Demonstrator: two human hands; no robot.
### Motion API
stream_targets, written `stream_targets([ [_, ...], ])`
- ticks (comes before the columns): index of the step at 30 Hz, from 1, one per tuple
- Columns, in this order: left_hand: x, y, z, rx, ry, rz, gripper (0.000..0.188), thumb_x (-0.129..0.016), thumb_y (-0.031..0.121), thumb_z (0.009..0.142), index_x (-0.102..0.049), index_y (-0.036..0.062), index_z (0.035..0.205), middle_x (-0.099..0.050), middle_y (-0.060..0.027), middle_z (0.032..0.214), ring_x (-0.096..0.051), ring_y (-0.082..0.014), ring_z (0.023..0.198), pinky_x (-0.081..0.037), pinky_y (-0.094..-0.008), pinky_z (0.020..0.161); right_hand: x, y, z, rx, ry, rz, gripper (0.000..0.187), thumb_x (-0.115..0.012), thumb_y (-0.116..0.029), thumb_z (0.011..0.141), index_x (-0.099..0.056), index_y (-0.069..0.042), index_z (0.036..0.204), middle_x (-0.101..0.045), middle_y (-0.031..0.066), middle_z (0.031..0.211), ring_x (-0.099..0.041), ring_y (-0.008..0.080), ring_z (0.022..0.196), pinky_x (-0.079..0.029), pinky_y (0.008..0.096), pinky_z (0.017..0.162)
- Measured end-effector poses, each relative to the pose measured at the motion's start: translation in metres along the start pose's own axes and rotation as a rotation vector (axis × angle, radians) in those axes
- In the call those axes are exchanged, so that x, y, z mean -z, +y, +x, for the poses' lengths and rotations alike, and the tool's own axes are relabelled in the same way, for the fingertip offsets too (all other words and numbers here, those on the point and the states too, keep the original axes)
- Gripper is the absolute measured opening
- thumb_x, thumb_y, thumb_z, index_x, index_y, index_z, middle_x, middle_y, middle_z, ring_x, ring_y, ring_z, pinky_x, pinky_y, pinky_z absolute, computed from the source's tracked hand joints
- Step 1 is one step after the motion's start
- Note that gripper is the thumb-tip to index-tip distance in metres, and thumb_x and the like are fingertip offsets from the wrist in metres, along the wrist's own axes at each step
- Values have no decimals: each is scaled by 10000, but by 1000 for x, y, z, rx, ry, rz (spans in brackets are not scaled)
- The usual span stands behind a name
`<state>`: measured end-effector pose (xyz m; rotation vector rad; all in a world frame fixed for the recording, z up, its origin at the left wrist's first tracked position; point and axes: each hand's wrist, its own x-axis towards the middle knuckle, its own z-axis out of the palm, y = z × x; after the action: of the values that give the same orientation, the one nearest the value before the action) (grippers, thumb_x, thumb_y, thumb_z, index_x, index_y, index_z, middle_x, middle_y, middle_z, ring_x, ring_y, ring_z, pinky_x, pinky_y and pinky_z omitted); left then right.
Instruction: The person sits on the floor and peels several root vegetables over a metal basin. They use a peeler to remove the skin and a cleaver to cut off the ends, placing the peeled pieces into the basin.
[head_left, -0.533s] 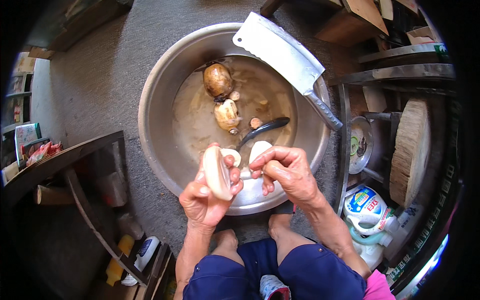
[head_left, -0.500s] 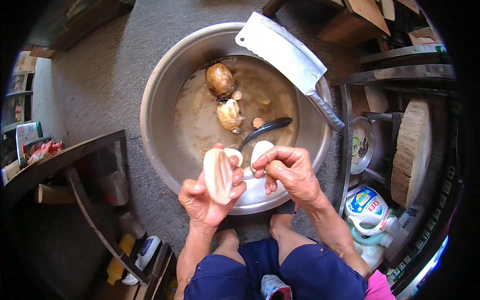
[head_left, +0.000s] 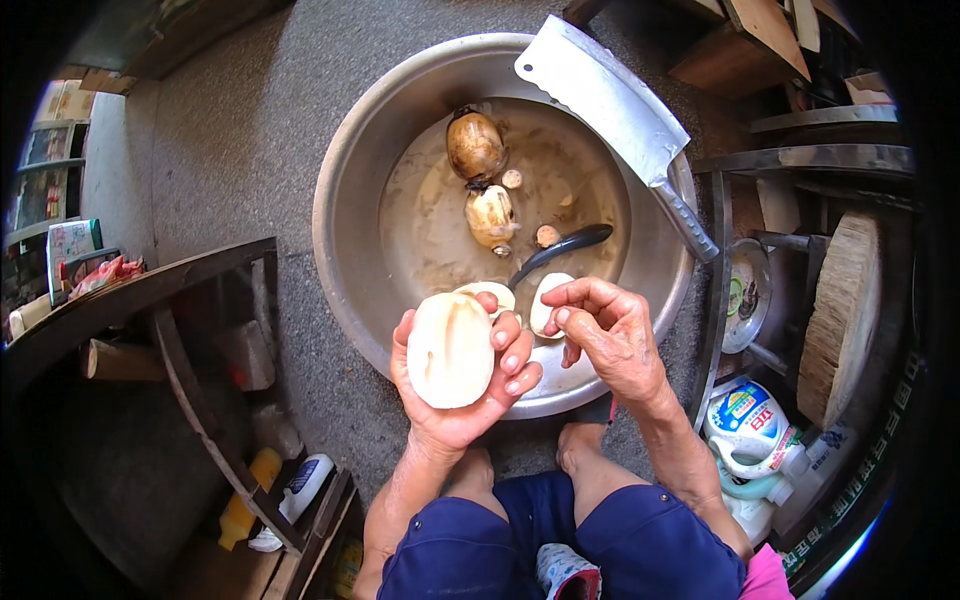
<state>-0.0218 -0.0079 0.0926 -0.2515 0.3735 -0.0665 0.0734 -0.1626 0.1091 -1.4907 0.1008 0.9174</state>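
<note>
In the palm and fingers of my left hand point(head_left: 450, 400) lies a peeled half of lotus root point(head_left: 452, 350), its pale cut face with a long groove turned up. My right hand point(head_left: 618, 345) is closed in a pinch at the near side of the basin; whatever is between its fingertips is hidden. Just behind those fingers is a pale oval piece point(head_left: 549, 300). Another pale piece point(head_left: 490, 297) is partly covered by my left hand. A black curved handle point(head_left: 565, 248) slants up from between the pieces. Further back in the basin lie joined lotus root sections, one brown point(head_left: 475, 147), one paler point(head_left: 490, 217).
The wide metal basin point(head_left: 345, 235) holds shallow cloudy water and small round stubs point(head_left: 547, 236). A cleaver point(head_left: 605, 100) rests across its right rim. On the right are a metal-framed rack, a round wooden block point(head_left: 840, 320) and detergent bottles point(head_left: 748, 425); a wooden shelf point(head_left: 150, 285) stands left.
My left hand has turned the lotus root half, so its cut face now shows fully. My right hand keeps its pinch in nearly the same spot. The whole view has shifted slightly.
</note>
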Motion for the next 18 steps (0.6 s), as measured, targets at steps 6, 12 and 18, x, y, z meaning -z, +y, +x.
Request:
stream_targets([
  [6, 3, 1, -1, -18, 59, -67, 601, -527, 558, 878, -534, 28, 1160, -513, -134, 898, -473, -258, 778, -380, -378, 661, -5, -2, -4, 9, -1, -93, 187, -628, -96, 936, -647, 21, 1080, -669, 35, 849, -608, 49, 720, -495, 197, 567],
  [12, -1, 0, -1, -51, 199, 41, 592, -492, 534, 922, -525, -2, 1170, -480, -111, 859, -424, -210, 717, -358, -332, 612, -5, 0, -6, 75, 28, -141, 159, -611, -87, 953, -659, 12, 1067, -679, 40, 821, -611, 57, 694, -482, 197, 541],
  [18, 3, 20, -10, -255, 299, 241, 659, -608, 545, 892, -538, -13, 1235, -583, -178, 995, -544, -235, 783, -444, -312, 587, 37, 13, 18, 284, 252, -898, 247, -655, -165, 894, -659, 39, 1032, -684, 102, 835, -646, 184, 676, -513, 324, 630],
])
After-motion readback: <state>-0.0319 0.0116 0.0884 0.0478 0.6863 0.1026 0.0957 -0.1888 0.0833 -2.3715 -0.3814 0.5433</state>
